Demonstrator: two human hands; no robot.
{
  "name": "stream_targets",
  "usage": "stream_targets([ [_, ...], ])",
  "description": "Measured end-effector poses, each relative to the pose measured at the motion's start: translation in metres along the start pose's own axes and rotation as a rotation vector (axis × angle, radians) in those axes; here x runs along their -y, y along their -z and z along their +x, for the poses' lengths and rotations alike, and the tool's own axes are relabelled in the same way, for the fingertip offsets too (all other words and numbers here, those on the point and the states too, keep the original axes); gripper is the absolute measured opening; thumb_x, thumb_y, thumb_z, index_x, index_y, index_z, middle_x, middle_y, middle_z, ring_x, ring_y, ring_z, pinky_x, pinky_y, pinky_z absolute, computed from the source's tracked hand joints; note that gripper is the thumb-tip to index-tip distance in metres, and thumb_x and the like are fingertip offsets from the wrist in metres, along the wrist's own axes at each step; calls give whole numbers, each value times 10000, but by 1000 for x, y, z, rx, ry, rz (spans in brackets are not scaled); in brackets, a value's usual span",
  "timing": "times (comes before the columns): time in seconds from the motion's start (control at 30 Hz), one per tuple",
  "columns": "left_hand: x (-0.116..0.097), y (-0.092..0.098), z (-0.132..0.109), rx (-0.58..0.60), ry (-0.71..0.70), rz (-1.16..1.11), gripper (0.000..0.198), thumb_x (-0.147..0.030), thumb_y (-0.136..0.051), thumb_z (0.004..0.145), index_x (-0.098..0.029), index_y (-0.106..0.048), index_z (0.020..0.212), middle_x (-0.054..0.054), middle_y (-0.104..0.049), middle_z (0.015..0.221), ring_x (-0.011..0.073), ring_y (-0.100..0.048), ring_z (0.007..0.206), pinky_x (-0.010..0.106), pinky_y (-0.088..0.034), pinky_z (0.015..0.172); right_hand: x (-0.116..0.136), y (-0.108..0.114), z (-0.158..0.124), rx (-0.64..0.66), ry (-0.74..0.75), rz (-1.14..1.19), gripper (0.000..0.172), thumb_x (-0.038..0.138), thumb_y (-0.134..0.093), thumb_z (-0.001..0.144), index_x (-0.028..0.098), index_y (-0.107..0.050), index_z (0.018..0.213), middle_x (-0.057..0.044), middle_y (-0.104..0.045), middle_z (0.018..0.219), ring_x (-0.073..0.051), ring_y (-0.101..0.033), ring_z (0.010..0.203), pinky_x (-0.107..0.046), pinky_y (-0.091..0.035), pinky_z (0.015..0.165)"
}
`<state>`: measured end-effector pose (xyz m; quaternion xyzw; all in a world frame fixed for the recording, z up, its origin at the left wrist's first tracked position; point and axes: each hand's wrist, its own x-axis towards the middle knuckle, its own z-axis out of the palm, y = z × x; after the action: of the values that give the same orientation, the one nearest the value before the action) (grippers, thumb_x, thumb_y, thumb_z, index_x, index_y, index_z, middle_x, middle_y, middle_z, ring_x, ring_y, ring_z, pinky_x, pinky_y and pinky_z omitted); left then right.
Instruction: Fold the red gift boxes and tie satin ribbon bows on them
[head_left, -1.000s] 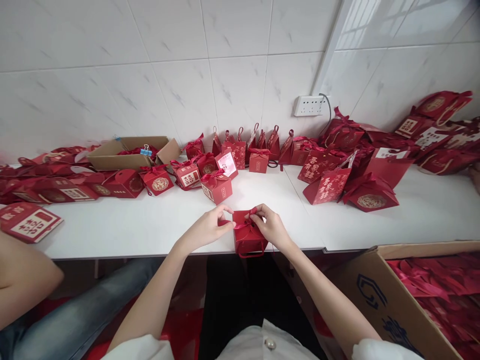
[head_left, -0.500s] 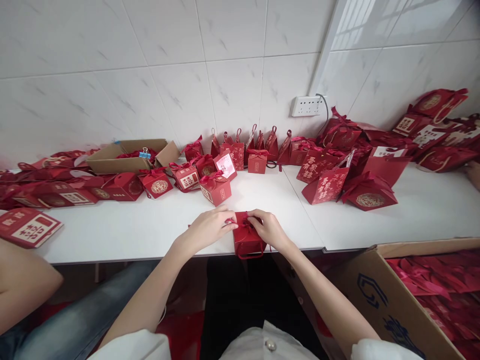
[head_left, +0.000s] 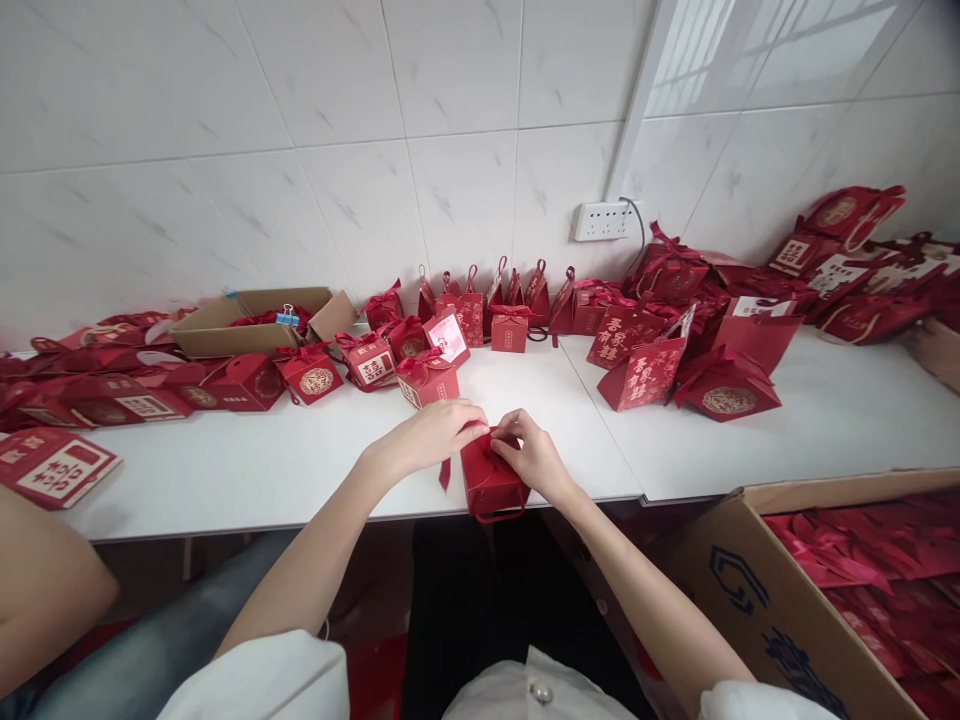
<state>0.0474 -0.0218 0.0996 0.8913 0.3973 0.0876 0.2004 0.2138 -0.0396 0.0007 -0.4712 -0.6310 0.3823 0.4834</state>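
A small red gift box [head_left: 493,492] stands at the front edge of the white table, its cord handle hanging over the near side. Above its top, my left hand [head_left: 448,430] pinches a red ribbon [head_left: 445,474], whose tail dangles to the left of the box. My right hand [head_left: 529,455] is closed on the same ribbon at the middle of the lid, thumb and forefinger together. The knot itself is partly hidden by my fingers. Just beyond my left hand sits a red box with a bow [head_left: 429,380].
Finished-looking red boxes [head_left: 510,328] line the wall. An open cardboard tray [head_left: 225,335] with a blue clip is at the back left, and a large carton [head_left: 739,560] of red boxes at the lower right. A person's arm [head_left: 52,590] is at the left, a hand [head_left: 937,350] far right.
My left hand has risen slightly and moved right, over the box top, and the ribbon tail now hangs below it. My right fingers have shifted closer to the middle of the lid.
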Motion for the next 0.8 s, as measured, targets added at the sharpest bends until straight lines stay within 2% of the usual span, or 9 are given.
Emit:
stream_targets([
  [0.07,-1,1,1,5,1,-29,292,-300,-363,897,-196,-621,808,26,-643,842,177,-584,763,277,-406,694,-1,0,0,-12,-34,37,160,217,-574,728,218,-515,876,6,-696,757,-162,-651,719,-315,-483,724],
  [0.23,-3,5,-8,21,64,-132,250,-271,-407,837,-209,-648,860,10,-646,820,153,-572,681,253,-408,631,-2,-2,3,25,-69,63,122,210,-570,724,195,-601,840,-32,-705,810,-171,-667,786,-314,-487,757],
  [0.37,-1,4,-21,18,157,-217,250,-350,-463,797,-180,-641,761,-4,-595,664,132,-509,543,238,-356,512,-1,-5,4,4,-55,56,119,222,-583,723,186,-629,827,-40,-712,809,-179,-666,794,-323,-494,775],
  [0.47,3,-3,-27,-36,239,-171,301,-430,-471,800,-181,-615,708,-1,-580,635,156,-527,584,244,-359,522,-1,-6,5,3,-21,23,126,217,-580,726,182,-635,835,-41,-716,810,-176,-667,782,-319,-502,765],
  [0.53,6,-9,-28,-78,262,-95,245,-394,-481,803,-189,-608,762,14,-616,719,178,-564,660,257,-396,580,-1,-6,6,7,3,-9,125,210,-580,728,177,-641,832,-44,-718,807,-173,-666,767,-314,-504,755],
  [0.67,6,-15,-29,-155,205,86,201,-240,-485,794,-175,-602,944,87,-648,959,239,-593,882,318,-431,762,-1,-3,6,-3,16,-49,126,214,-586,731,179,-651,833,-38,-717,822,-163,-656,765,-303,-490,766],
  [0.8,-5,-10,-21,-112,46,238,206,-155,-426,795,-164,-630,821,97,-632,877,260,-563,911,364,-415,816,0,-3,5,-6,43,-81,128,217,-563,743,181,-662,815,-24,-712,811,-153,-634,746,-283,-470,743],
])
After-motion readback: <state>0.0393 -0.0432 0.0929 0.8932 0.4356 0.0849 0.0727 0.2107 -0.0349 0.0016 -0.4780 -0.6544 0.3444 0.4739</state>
